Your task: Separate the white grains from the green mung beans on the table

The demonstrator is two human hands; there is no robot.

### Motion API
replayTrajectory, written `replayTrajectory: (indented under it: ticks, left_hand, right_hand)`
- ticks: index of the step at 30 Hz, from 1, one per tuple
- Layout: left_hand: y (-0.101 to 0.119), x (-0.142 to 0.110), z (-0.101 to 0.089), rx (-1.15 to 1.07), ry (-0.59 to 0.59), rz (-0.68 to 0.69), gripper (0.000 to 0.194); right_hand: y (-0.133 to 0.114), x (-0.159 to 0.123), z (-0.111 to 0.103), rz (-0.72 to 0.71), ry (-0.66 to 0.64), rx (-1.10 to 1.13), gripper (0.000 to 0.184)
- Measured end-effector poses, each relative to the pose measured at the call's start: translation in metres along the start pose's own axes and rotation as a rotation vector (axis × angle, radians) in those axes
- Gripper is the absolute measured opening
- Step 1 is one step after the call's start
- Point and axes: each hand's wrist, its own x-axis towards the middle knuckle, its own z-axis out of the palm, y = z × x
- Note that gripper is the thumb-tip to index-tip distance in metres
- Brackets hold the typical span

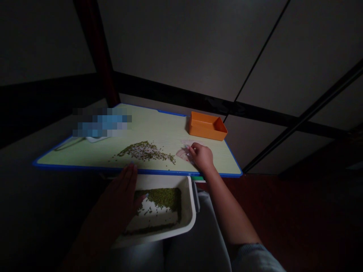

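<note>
My right hand (202, 154) is over the right part of the small table, its fingers curled with thumb and fingertips together. Under those fingertips lies a pale pinkish patch (183, 154), too dim to name; whether anything is pinched is hidden. To its left, small green beans (141, 150) are spread out, with paler bits among them. My left hand (129, 185) has its fingers stretched out, the tips near the table's front edge and the thumb over a white bin (191, 211). More green beans (167, 198) lie inside that bin, heaped toward its far right.
An orange open box (208, 127) stands at the table's back right. A blurred blue object (103, 121) sits at the left. Blue edging runs around the pale yellow tabletop (159, 124). The bin rests on my lap, below the front edge. Dark panels rise behind.
</note>
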Motion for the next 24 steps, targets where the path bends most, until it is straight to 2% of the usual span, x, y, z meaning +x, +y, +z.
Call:
replayTrajectory:
  ticks: [6, 11, 18, 24]
  left_hand:
    - [-0.0009, -0.001, 0.002, -0.002, 0.023, 0.01, 0.079]
    - [-0.0008, -0.0016, 0.0009, 0.001, 0.018, 0.006, 0.08]
    - [0.0, -0.0011, 0.0022, -0.023, 0.025, -0.007, 0.079]
    - [-0.0006, -0.002, 0.003, -0.048, -0.003, -0.025, 0.079]
  right_hand:
    - [0.0036, 0.0003, -0.0076, 0.119, 0.04, -0.116, 0.03]
    - [0.0041, -0.0015, -0.0076, 0.18, 0.107, -0.117, 0.03]
    - [0.005, -0.0016, -0.0006, 0.087, 0.093, -0.025, 0.032]
    - [0.0032, -0.0001, -0.0075, 0.167, 0.092, -0.129, 0.03]
